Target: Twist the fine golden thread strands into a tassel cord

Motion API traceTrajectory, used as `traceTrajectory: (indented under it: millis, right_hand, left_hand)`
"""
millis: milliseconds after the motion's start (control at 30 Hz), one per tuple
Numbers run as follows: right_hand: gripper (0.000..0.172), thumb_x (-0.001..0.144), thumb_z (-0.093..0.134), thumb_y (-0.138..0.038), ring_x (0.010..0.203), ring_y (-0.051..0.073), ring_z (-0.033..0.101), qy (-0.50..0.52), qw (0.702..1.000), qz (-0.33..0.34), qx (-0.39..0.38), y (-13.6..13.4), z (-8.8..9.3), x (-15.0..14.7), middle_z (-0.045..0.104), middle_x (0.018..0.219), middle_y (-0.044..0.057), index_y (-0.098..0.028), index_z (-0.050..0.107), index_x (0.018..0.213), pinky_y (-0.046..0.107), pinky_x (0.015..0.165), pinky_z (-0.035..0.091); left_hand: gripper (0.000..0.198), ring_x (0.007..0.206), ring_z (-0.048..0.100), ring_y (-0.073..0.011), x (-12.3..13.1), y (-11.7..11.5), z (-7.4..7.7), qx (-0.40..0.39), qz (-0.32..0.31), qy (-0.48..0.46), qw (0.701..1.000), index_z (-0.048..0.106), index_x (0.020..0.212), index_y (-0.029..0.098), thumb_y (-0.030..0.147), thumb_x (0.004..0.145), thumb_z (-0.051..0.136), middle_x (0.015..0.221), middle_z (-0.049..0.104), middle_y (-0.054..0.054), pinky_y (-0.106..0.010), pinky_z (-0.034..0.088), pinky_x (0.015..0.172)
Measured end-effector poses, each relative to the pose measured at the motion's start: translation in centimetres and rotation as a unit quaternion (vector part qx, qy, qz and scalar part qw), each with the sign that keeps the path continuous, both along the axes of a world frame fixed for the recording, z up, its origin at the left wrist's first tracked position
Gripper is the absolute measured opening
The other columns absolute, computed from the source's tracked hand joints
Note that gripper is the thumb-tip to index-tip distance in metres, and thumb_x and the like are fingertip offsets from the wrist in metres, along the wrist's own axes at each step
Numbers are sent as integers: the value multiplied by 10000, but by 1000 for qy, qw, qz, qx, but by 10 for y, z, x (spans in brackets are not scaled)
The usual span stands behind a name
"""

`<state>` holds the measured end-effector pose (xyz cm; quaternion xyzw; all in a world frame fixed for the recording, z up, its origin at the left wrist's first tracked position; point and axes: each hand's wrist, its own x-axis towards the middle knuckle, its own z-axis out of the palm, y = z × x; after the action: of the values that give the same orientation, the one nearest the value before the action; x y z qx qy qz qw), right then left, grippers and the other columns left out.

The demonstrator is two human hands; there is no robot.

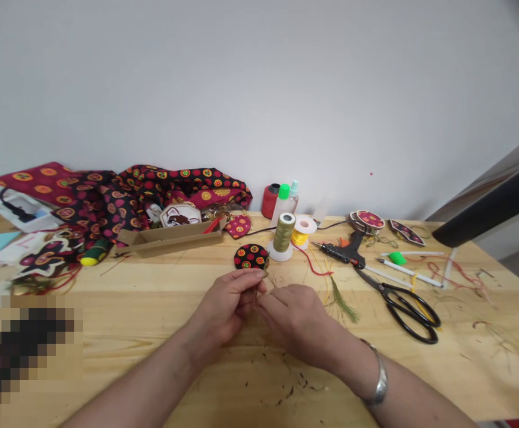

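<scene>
My left hand (pixel 227 306) pinches the lower edge of a small round black fabric piece (pixel 251 256) printed with red and yellow dots. It holds the piece upright just above the wooden table (pixel 152 333). My right hand (pixel 295 318) is closed right beside it, fingertips meeting the left hand's, pinching something thin that I cannot make out. A silver bangle (pixel 378 380) sits on my right wrist. Olive-green thread strands (pixel 343 303) lie just right of my right hand.
An olive thread spool (pixel 284 233), a yellow spool (pixel 301 233), a red spool (pixel 270 200) and a small bottle (pixel 286 202) stand behind the hands. A glue gun (pixel 346 252) and black scissors (pixel 408 306) lie to the right. Patterned fabric (pixel 120 193) and a cardboard tray (pixel 170 236) are back left.
</scene>
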<state>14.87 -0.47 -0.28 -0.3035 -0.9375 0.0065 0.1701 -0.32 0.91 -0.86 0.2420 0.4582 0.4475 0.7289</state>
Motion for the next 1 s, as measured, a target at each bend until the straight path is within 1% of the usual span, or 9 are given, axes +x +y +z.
traceTrajectory:
  millis: [100, 233, 333, 433, 500, 600, 667, 767, 1000]
  right_hand:
    - [144, 812, 425, -150, 593, 152, 480, 30, 1000, 5, -1, 0, 4, 1, 584, 689, 41, -160, 558, 756, 293, 537, 324]
    - [126, 811, 468, -193, 767, 161, 525, 259, 960, -77, -78, 6, 9, 1, 590, 808, 70, -156, 582, 769, 297, 694, 401]
    - [99, 789, 513, -210, 787, 154, 538, 395, 878, -167, -212, 16, 6, -1, 591, 805, 66, -147, 588, 775, 294, 731, 422]
    - [183, 695, 625, -283, 678, 135, 555, 462, 749, -199, -432, 23, 2, -4, 616, 762, 43, -139, 597, 804, 283, 658, 445]
    - [218, 637, 677, -298, 633, 116, 547, 499, 675, -192, -508, 25, 1, -5, 615, 707, 19, -134, 607, 763, 271, 648, 442]
    - [212, 609, 700, -304, 604, 101, 541, 540, 612, -168, -552, 24, 2, -7, 607, 651, 5, -127, 619, 694, 275, 663, 445]
    - [204, 615, 696, -306, 601, 106, 545, 549, 598, -162, -561, 23, 3, -6, 609, 644, 10, -123, 626, 672, 292, 671, 451]
    - [190, 629, 684, -298, 591, 108, 539, 545, 608, -164, -553, 23, 3, -5, 598, 626, 8, -121, 627, 663, 297, 659, 450]
    - [141, 662, 637, -261, 591, 96, 494, 522, 679, -166, -490, 27, 0, -3, 568, 619, -5, -128, 590, 650, 242, 595, 402]
  left_hand:
    - [218, 359, 265, -13, 1, 1, 0, -10, -12, -23, 1000, 510, 535, 129, 247, 644, 659, 458, 444, 58, -166, 145, 356]
    - [188, 375, 226, -23, 2, 0, 3, -3, 17, -9, 1000, 527, 590, 140, 240, 621, 682, 427, 330, 92, -165, 126, 361]
    - [156, 386, 189, -24, 2, -1, 5, 0, 7, 10, 1000, 569, 656, 134, 237, 621, 680, 424, 278, 103, -158, 108, 363]
    - [158, 390, 193, -21, 2, -2, 6, 4, -5, 29, 1000, 592, 678, 129, 250, 624, 677, 424, 286, 102, -152, 117, 362]
    - [163, 390, 209, -21, 3, -3, 6, 7, -8, 48, 999, 609, 698, 125, 257, 627, 673, 427, 302, 97, -152, 128, 360]
    - [169, 388, 228, -22, 3, -4, 6, 25, -22, 77, 996, 628, 691, 124, 276, 631, 674, 430, 311, 91, -157, 142, 354]
    - [172, 384, 235, -23, 4, -5, 5, 38, -35, 94, 994, 639, 676, 131, 294, 634, 675, 432, 315, 87, -161, 151, 351]
    - [170, 378, 244, -25, 5, -6, 5, 42, -48, 114, 991, 655, 678, 147, 309, 634, 676, 437, 317, 84, -164, 160, 349]
    - [188, 393, 312, -24, 6, -6, 5, 53, -54, 144, 987, 675, 706, 162, 332, 627, 681, 484, 438, 54, -153, 185, 358]
